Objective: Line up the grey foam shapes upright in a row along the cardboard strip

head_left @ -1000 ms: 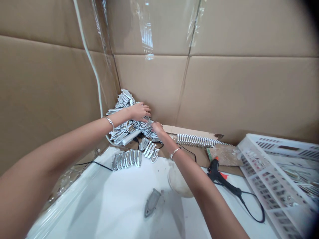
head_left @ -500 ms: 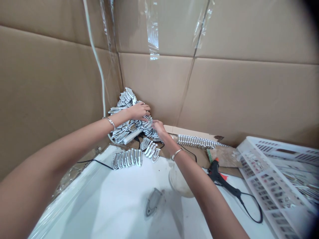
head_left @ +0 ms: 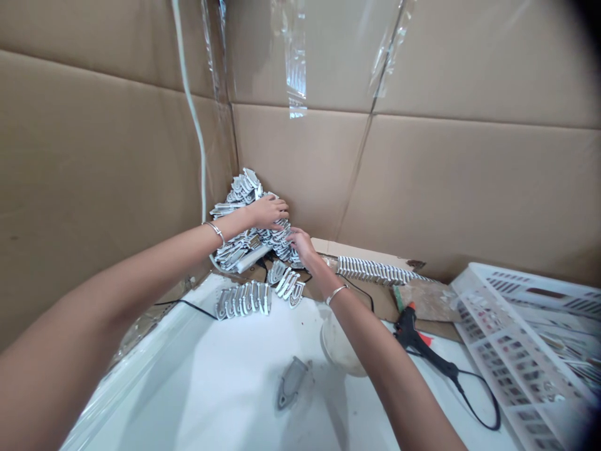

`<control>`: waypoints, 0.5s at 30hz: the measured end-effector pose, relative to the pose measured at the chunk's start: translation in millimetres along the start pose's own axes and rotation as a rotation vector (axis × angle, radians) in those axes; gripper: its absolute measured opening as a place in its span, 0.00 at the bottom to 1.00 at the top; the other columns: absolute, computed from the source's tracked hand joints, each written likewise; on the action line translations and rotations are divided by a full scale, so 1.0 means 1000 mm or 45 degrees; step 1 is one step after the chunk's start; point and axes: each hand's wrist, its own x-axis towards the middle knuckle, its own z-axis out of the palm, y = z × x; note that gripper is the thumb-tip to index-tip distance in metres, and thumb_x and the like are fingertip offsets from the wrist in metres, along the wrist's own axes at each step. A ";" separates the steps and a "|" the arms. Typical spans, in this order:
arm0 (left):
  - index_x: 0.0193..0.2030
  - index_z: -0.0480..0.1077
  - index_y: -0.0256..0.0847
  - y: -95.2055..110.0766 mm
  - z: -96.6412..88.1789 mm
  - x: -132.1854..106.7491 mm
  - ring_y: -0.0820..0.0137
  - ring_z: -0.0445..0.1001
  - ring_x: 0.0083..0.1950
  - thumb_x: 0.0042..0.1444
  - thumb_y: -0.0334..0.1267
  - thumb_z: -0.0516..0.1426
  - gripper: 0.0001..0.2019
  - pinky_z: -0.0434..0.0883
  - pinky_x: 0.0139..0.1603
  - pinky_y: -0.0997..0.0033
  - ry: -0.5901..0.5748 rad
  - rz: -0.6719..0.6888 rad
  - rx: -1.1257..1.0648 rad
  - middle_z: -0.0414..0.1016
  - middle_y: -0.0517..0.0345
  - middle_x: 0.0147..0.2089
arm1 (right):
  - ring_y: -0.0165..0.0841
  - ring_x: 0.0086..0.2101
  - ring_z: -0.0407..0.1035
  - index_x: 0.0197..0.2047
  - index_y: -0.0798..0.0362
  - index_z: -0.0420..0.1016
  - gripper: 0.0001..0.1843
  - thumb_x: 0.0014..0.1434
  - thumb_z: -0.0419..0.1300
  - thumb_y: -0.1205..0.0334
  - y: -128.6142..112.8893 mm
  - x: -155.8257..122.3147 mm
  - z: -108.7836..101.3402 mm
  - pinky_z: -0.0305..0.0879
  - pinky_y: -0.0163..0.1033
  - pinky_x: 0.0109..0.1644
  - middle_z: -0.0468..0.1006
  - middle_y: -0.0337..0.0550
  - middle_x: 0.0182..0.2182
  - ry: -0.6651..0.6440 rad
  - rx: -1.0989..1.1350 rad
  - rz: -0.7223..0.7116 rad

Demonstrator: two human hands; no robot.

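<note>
A heap of small white-and-grey shield-shaped pieces point(head_left: 241, 195) is piled in the corner against the cardboard. My left hand point(head_left: 267, 212) lies flat on top of it, fingers extended, with a bangle on the wrist. My right hand point(head_left: 301, 245) touches the heap's lower right side, fingers curled, and what they hold is hidden. Below the heap, a row of the same pieces point(head_left: 243, 299) lies overlapped, and a small cluster point(head_left: 285, 283) sits close to my right hand. A longer tight row point(head_left: 375, 270) stands further right.
A black glue gun point(head_left: 410, 335) with its cord lies on the white surface, and a single grey piece point(head_left: 292, 382) lies nearer me. A pale bowl point(head_left: 340, 351) sits under my right forearm. A white plastic crate point(head_left: 521, 338) stands at right, before cardboard walls point(head_left: 422, 181).
The whole view has shifted slightly right as my head turned. Both hands stay at the heap, and my right hand has moved slightly on its lower side.
</note>
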 end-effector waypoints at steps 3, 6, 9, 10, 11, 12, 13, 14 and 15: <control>0.54 0.72 0.44 0.002 -0.002 0.000 0.58 0.69 0.61 0.63 0.55 0.54 0.21 0.58 0.57 0.61 -0.003 -0.029 -0.046 0.73 0.48 0.60 | 0.37 0.46 0.68 0.39 0.49 0.75 0.23 0.34 0.62 0.67 -0.006 -0.005 0.002 0.63 0.39 0.49 0.78 0.39 0.42 0.022 0.084 0.067; 0.57 0.70 0.44 0.003 -0.005 0.001 0.59 0.68 0.62 0.65 0.56 0.50 0.23 0.58 0.58 0.61 0.001 -0.059 -0.108 0.73 0.48 0.61 | 0.35 0.42 0.68 0.36 0.49 0.73 0.19 0.34 0.60 0.65 -0.010 -0.009 0.003 0.63 0.38 0.45 0.77 0.38 0.39 0.021 0.165 0.120; 0.58 0.70 0.43 0.003 -0.008 0.002 0.60 0.68 0.63 0.68 0.55 0.45 0.24 0.57 0.58 0.61 -0.021 -0.071 -0.151 0.73 0.49 0.62 | 0.34 0.39 0.67 0.33 0.50 0.72 0.16 0.35 0.59 0.63 -0.011 -0.009 0.002 0.62 0.36 0.42 0.76 0.37 0.35 0.009 0.225 0.139; 0.57 0.70 0.43 0.003 -0.009 0.002 0.61 0.67 0.63 0.68 0.54 0.44 0.24 0.57 0.58 0.61 -0.030 -0.074 -0.162 0.73 0.49 0.61 | 0.33 0.39 0.67 0.33 0.50 0.72 0.16 0.34 0.59 0.63 -0.011 -0.009 0.002 0.62 0.36 0.42 0.76 0.36 0.35 0.002 0.238 0.141; 0.57 0.70 0.43 0.002 -0.009 0.003 0.61 0.67 0.63 0.69 0.54 0.43 0.24 0.57 0.58 0.62 -0.036 -0.078 -0.175 0.73 0.50 0.61 | 0.33 0.38 0.67 0.32 0.50 0.72 0.16 0.34 0.59 0.63 -0.011 -0.009 0.001 0.62 0.36 0.41 0.76 0.36 0.34 -0.006 0.247 0.142; 0.57 0.71 0.43 0.001 -0.009 0.003 0.62 0.67 0.63 0.69 0.54 0.42 0.25 0.57 0.58 0.62 -0.035 -0.084 -0.188 0.73 0.50 0.61 | 0.33 0.38 0.67 0.32 0.50 0.71 0.16 0.34 0.59 0.63 -0.010 -0.008 0.001 0.62 0.36 0.41 0.75 0.36 0.33 -0.014 0.252 0.144; 0.57 0.71 0.44 0.001 -0.009 0.003 0.62 0.67 0.63 0.69 0.54 0.41 0.25 0.57 0.58 0.62 -0.029 -0.089 -0.199 0.74 0.50 0.61 | 0.33 0.37 0.67 0.32 0.50 0.71 0.16 0.34 0.58 0.63 -0.010 -0.008 0.001 0.62 0.35 0.41 0.75 0.36 0.32 -0.023 0.253 0.144; 0.57 0.71 0.44 0.000 -0.009 0.003 0.63 0.67 0.63 0.69 0.54 0.40 0.25 0.57 0.58 0.63 -0.020 -0.096 -0.206 0.74 0.51 0.61 | 0.32 0.37 0.66 0.32 0.50 0.71 0.16 0.35 0.58 0.62 -0.010 -0.007 0.000 0.62 0.35 0.40 0.75 0.35 0.32 -0.031 0.251 0.143; 0.57 0.71 0.44 0.000 -0.008 0.004 0.63 0.68 0.63 0.70 0.54 0.40 0.26 0.57 0.58 0.63 -0.011 -0.099 -0.210 0.74 0.51 0.61 | 0.32 0.36 0.66 0.32 0.50 0.71 0.15 0.35 0.58 0.62 -0.009 -0.007 -0.001 0.61 0.34 0.40 0.75 0.35 0.31 -0.040 0.246 0.138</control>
